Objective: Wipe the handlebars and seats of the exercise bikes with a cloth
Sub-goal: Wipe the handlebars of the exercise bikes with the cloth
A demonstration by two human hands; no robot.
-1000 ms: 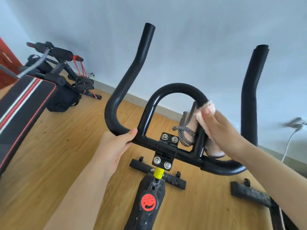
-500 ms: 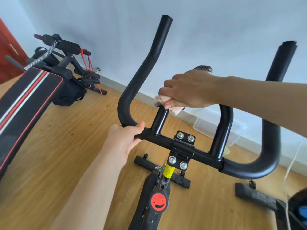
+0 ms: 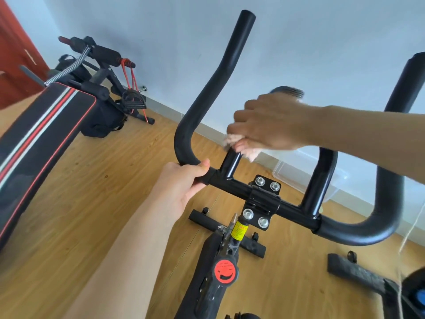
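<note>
The left hand [image 3: 184, 180] grips the black metal handlebar [image 3: 195, 125] at its left bend. The right hand [image 3: 269, 123] presses a fluffy pink cloth [image 3: 247, 149] around the middle loop's left side.

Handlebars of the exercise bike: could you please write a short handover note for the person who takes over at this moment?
Left hand: grips the handlebars at the left bend and steadies them.
Right hand: holds the cloth pressed on the top left of the inner loop.
Done: a second ago the cloth was on the loop's right post, so most of the loop seems to be wiped.
Left: probably the outer horns, the crossbar and the seat, which is not in view.
</note>
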